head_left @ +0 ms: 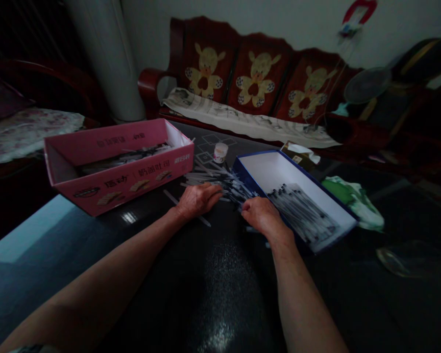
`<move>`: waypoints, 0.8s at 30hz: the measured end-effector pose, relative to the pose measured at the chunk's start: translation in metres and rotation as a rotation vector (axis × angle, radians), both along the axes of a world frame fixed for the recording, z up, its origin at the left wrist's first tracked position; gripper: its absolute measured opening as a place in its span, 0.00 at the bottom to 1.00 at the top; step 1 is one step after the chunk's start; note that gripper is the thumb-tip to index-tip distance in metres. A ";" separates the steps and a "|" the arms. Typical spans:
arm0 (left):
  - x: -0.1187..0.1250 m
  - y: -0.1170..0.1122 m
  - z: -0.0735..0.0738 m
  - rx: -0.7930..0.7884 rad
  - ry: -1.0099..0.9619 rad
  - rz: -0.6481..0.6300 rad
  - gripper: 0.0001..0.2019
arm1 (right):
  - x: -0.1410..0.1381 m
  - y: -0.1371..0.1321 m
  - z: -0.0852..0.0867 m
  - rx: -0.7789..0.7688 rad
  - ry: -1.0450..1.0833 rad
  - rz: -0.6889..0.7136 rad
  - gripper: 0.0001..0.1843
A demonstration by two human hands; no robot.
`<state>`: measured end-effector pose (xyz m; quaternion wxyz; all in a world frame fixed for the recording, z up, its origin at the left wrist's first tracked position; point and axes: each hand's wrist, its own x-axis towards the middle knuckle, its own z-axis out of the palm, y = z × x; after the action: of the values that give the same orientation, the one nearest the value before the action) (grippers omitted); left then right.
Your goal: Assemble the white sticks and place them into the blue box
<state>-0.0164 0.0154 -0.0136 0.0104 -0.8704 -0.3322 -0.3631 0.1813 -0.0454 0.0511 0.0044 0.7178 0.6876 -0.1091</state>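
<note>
A loose pile of thin, pale and dark pen-like sticks (235,185) lies on the dark glossy table between two boxes. At the pile's near left edge is my left hand (200,200), its fingers pressed together; whatever they pinch is too small to make out. My right hand (260,214) is curled at the pile's right side, beside the blue-edged box, with its fingertips partly hidden. Inside that white-lined box (257,164), several clear, dark-tipped pens (301,211) lie side by side in a row. The pink carton (147,181) at left holds more thin sticks (139,154).
A small white tub (220,152) stands behind the pile. Right of the blue-edged box are a green and white plastic bag (353,198) and a clear, rounded object (397,260). A wooden sofa (235,73) with bear-patterned cushions stands beyond the table (206,274).
</note>
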 end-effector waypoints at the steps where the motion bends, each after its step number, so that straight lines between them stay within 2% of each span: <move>1: 0.000 0.000 0.000 -0.002 -0.002 -0.005 0.14 | -0.001 0.001 -0.002 -0.001 -0.025 -0.014 0.09; 6: 0.001 -0.001 0.000 0.006 -0.012 -0.024 0.14 | -0.002 0.001 -0.005 0.018 -0.045 -0.015 0.08; 12: 0.004 -0.006 0.005 -0.002 -0.003 -0.076 0.14 | -0.001 0.000 0.000 0.240 0.073 0.038 0.07; 16: 0.005 -0.007 0.004 0.024 0.014 -0.101 0.14 | -0.002 0.003 -0.002 0.350 0.230 0.155 0.09; 24: 0.004 -0.006 0.001 0.048 0.062 -0.083 0.15 | -0.002 0.005 -0.004 0.401 0.252 0.226 0.08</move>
<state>-0.0126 0.0093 -0.0131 0.0268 -0.8939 -0.2865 -0.3438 0.1789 -0.0405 0.0472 -0.2115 0.6038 0.7663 -0.0581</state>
